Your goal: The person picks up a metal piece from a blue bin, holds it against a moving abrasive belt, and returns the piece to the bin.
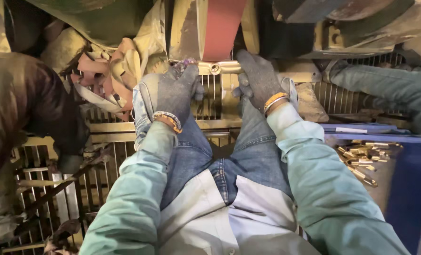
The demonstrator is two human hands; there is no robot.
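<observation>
My left hand [172, 92] and my right hand [258, 78], both in dark grey gloves, grip the two ends of a short brass bar [218, 67]. The bar lies crosswise against the lower end of a red sanding belt [222, 28] that runs up between two dusty metal guards. My knees in blue jeans are under the hands. I wear pale green sleeves and an orange band at each wrist.
A blue bin [409, 184] at right holds several brass pieces [364, 158]. Another person's green sleeve [390, 87] reaches in at upper right. Crumpled rags [111, 71] lie at upper left. A metal grate [82, 189] covers the floor, with a dark rounded shape at far left.
</observation>
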